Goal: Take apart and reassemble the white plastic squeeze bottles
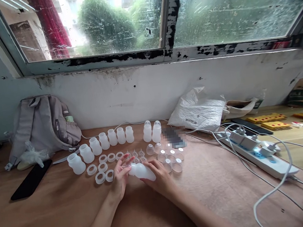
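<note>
A milky white baby bottle (142, 171) lies on its side between my hands, just above the table. My right hand (161, 176) is wrapped around its body. At the neck end, the fingers of my left hand (120, 176) are closed on a clear teat and collar, partly hidden by the fingers. Left of my hands lie several white collar rings (100, 177). Clear teats (135, 154) stand just behind the bottle. Several clear dome caps (177, 165) sit to the right. Open bottle bodies (77, 164) form a curved row at the back left. Two capped bottles (147, 131) stand behind.
A grey backpack (43, 122) and a black phone (31, 180) are on the left. A silver plastic bag (197, 110) leans against the wall. On the right, a white power strip (258, 154) trails looping cables. Yellow parts (275, 125) lie farther right.
</note>
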`<action>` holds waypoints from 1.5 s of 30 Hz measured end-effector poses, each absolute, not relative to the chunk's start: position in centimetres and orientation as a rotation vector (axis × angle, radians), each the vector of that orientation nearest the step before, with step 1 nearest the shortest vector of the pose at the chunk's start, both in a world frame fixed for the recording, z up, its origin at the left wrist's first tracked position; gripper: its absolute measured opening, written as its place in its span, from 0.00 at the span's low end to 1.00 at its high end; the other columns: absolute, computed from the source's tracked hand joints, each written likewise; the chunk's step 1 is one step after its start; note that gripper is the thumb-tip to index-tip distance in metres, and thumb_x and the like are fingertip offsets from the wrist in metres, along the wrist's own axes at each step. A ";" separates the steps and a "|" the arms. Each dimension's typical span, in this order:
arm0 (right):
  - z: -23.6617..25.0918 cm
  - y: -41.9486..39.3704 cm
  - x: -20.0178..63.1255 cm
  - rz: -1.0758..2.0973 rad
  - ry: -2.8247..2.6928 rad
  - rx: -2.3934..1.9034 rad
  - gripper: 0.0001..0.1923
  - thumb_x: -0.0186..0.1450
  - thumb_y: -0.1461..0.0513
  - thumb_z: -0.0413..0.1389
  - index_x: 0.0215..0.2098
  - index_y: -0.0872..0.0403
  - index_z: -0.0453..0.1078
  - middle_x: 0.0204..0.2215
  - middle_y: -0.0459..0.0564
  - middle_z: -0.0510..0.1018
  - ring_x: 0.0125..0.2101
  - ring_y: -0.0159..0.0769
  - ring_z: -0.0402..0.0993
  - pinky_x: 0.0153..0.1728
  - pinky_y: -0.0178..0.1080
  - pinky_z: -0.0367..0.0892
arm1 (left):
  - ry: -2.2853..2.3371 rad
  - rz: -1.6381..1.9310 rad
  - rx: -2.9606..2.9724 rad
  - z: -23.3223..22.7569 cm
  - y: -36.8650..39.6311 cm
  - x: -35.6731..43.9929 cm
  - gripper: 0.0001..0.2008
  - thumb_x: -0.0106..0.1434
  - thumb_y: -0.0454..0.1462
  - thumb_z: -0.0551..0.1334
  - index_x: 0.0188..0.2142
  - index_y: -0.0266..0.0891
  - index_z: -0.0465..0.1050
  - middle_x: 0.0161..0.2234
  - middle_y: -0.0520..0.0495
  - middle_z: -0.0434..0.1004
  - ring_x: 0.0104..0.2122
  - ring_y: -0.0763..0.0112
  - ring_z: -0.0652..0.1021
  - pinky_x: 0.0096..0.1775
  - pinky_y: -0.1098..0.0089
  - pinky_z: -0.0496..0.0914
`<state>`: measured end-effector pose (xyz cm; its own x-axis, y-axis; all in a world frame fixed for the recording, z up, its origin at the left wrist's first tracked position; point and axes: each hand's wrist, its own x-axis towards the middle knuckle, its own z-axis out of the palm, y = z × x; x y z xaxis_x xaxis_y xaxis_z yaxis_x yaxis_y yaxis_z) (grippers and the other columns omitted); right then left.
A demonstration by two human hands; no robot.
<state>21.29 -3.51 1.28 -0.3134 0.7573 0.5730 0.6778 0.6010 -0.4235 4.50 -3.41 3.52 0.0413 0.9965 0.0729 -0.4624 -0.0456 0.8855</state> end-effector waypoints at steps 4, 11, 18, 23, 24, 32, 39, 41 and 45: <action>1.4 -3.5 21.2 0.127 -2.040 -1.138 0.23 0.55 0.58 0.57 0.49 0.47 0.61 0.38 0.52 0.68 0.38 0.43 0.66 0.38 0.42 0.65 | 0.976 1.530 0.928 3.0 -3.0 4.3 0.19 0.53 0.41 0.60 0.44 0.40 0.65 0.39 0.45 0.69 0.38 0.68 0.71 0.36 0.72 0.66; 1.4 -3.3 21.4 0.070 -2.011 -1.216 0.23 0.54 0.58 0.58 0.47 0.50 0.62 0.37 0.51 0.69 0.38 0.41 0.66 0.38 0.41 0.65 | 0.882 1.523 1.012 3.5 -3.2 4.1 0.20 0.50 0.36 0.62 0.44 0.40 0.65 0.42 0.45 0.69 0.45 0.65 0.69 0.43 0.70 0.64; 1.6 -3.5 21.2 0.130 -1.976 -1.213 0.22 0.53 0.60 0.58 0.46 0.49 0.62 0.37 0.51 0.68 0.38 0.42 0.65 0.39 0.42 0.65 | 1.030 1.453 1.067 2.8 -2.8 4.3 0.21 0.49 0.40 0.63 0.42 0.40 0.63 0.38 0.45 0.72 0.38 0.66 0.73 0.35 0.71 0.67; 1.4 -3.4 21.2 0.218 -1.937 -1.198 0.22 0.53 0.60 0.58 0.46 0.49 0.62 0.38 0.51 0.68 0.39 0.42 0.65 0.39 0.43 0.64 | 0.926 1.465 1.058 3.5 -3.5 4.8 0.18 0.52 0.40 0.62 0.42 0.41 0.62 0.47 0.43 0.68 0.46 0.64 0.70 0.41 0.70 0.66; 1.4 -3.5 21.1 0.231 -1.925 -1.185 0.21 0.53 0.60 0.58 0.45 0.50 0.63 0.38 0.52 0.68 0.39 0.42 0.65 0.39 0.43 0.64 | 0.931 1.456 1.037 3.6 -3.7 4.9 0.20 0.52 0.40 0.62 0.43 0.41 0.61 0.46 0.42 0.68 0.45 0.64 0.70 0.41 0.70 0.66; 2.5 -5.3 19.6 1.131 -1.684 -1.106 0.16 0.50 0.56 0.59 0.35 0.54 0.66 0.29 0.48 0.72 0.28 0.36 0.69 0.27 0.36 0.66 | 0.932 1.379 0.950 3.5 -4.6 5.7 0.26 0.51 0.41 0.63 0.49 0.38 0.60 0.35 0.44 0.74 0.26 0.72 0.74 0.27 0.74 0.67; 3.4 -5.9 19.1 1.799 -1.354 -0.994 0.18 0.50 0.54 0.58 0.34 0.55 0.62 0.24 0.44 0.69 0.19 0.30 0.66 0.14 0.30 0.59 | 0.881 1.370 0.869 4.5 -5.3 5.9 0.18 0.49 0.40 0.63 0.40 0.37 0.67 0.33 0.46 0.74 0.30 0.69 0.74 0.29 0.73 0.67; 3.4 -6.3 18.6 1.644 -1.393 -1.058 0.17 0.49 0.55 0.59 0.32 0.54 0.63 0.24 0.43 0.68 0.21 0.30 0.66 0.16 0.30 0.61 | 0.859 1.397 0.803 4.5 -5.5 6.2 0.16 0.49 0.39 0.63 0.39 0.38 0.67 0.33 0.47 0.73 0.34 0.68 0.74 0.33 0.72 0.68; 2.8 -7.0 17.7 1.406 -1.475 -1.106 0.17 0.48 0.55 0.60 0.31 0.55 0.63 0.25 0.44 0.68 0.24 0.30 0.66 0.19 0.30 0.62 | 0.894 1.417 0.691 3.9 -5.7 6.6 0.13 0.49 0.38 0.62 0.35 0.38 0.67 0.27 0.50 0.71 0.31 0.69 0.74 0.31 0.70 0.68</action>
<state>17.66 -6.95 2.82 -0.2975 0.9545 -0.0196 0.0654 -0.0001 -0.9979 6.59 -5.67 3.93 -0.0585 0.9923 -0.1092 -0.5261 0.0623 0.8481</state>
